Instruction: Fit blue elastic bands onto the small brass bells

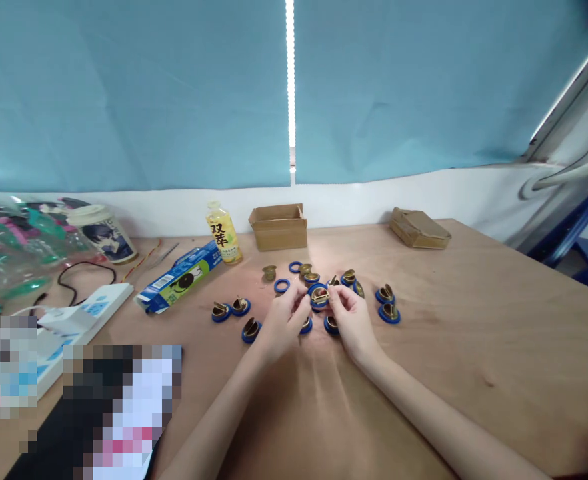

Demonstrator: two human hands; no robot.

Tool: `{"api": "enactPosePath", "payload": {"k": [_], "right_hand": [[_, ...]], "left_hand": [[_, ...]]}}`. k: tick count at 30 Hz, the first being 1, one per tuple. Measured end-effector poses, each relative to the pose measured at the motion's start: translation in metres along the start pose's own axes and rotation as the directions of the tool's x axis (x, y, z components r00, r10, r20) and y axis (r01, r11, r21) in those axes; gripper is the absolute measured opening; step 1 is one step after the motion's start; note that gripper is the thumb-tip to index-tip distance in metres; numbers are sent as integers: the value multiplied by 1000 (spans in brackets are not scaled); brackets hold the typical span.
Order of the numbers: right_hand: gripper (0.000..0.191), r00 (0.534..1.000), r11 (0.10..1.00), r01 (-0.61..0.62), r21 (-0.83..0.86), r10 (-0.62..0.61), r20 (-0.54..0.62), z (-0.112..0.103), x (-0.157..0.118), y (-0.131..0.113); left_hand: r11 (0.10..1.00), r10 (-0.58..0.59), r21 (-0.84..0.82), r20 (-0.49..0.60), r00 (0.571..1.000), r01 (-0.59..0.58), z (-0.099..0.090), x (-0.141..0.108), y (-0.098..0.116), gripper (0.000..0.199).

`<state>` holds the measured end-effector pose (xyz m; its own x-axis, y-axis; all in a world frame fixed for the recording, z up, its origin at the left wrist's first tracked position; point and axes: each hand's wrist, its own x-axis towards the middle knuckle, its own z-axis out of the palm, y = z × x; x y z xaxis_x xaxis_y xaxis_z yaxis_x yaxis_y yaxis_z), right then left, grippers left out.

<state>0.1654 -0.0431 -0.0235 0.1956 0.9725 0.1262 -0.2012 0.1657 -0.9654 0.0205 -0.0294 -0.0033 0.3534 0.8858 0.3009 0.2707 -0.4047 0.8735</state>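
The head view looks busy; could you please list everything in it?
Held brass fitting: one, brass with blue ring, between both hands
Other brass fittings: about a dozen, mostly blue-ringed, around the hands
Loose rings: two, blue, beyond the left hand
Open cardboard box: one, brown, back centre
Flat cardboard box: one, brown, back right
Drink bottle: one, yellow, beside open box
Carton: one, blue and green, centre left
Lidded cup: one, white, back left
Plastic items: uncountable, clear, green, pink, far left
Cable: one, black, left
Power strip: one, white, left
Pixelated items: unclear count, mixed, front left
Table: one, brown, below
Curtain: two panels, blue, back
Wall: one, white, back
Left hand: one, bare, on held fitting
Right hand: one, bare, on held fitting
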Motion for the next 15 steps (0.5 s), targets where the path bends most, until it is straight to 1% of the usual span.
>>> {"api": "enactPosePath", "payload": {"k": [4, 7, 9, 11, 15], "right_hand": [[38, 998, 999, -30, -13, 31, 51, -3, 5, 3], [37, 997, 998, -2, -61, 7, 79, -4, 6, 0], [35, 996, 995, 29, -96, -20, 86, -4, 5, -4], [35, 994, 992, 30, -125, -17, 104, -4, 4, -6], [35, 991, 989, 19, -144, 0, 133, -4, 4, -5]], "left_hand": [[1000, 10, 9, 1, 1000, -10, 1, 0, -1, 19], [999, 18, 26, 13, 1000, -18, 1, 0, -2, 21], [1000, 2, 20, 28, 1000, -2, 1, 0, -3, 25], [1000, -18, -9, 34, 999, 18, 1, 0, -4, 27], [997, -46, -56, 2, 999, 46, 2, 1, -2, 26]]}}
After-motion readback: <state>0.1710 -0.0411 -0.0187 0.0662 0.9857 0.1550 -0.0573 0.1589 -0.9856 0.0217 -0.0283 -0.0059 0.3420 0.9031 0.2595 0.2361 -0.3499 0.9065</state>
